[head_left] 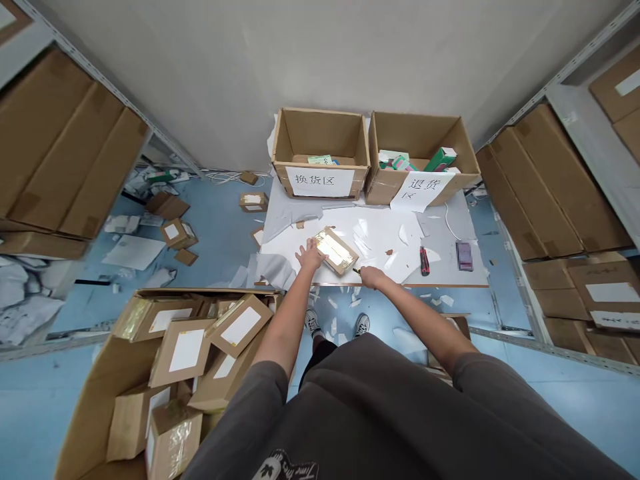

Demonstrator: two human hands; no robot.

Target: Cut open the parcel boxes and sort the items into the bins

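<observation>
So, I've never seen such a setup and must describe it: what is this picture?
You see a person's two bare hands, through one camera worn on their head, looking forward and down. The left hand touches a taped, labelled parcel on a white table. The right hand holds a thin tool, perhaps a cutter, by the parcel's near corner. Also on the table are white scraps, a red-and-black tool and two open cardboard boxes with paper signs.
</observation>
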